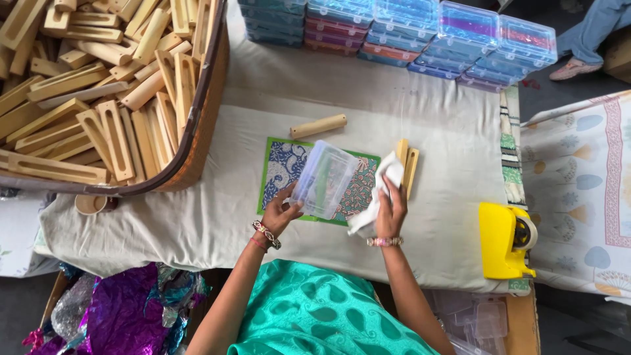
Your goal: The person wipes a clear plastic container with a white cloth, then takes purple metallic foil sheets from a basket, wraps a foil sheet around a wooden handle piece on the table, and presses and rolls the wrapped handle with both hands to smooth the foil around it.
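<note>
My left hand (281, 212) holds a clear plastic box (324, 179) tilted above a patterned blue and green card (284, 164) on the table. A white cloth (381, 190) is gripped in my right hand (390, 210), right beside the box. Just behind the cloth lies a wooden U-shaped piece (409, 168). A wooden stick (318, 125) rests further back on the cloth-covered table (447, 131).
A large basket (197, 151) full of wooden pieces fills the left. Stacks of clear lidded boxes (407, 33) line the far edge. A yellow tape dispenser (505, 239) sits at the right. Shiny purple foil (125, 309) lies below left. Another person's foot (570, 68) shows top right.
</note>
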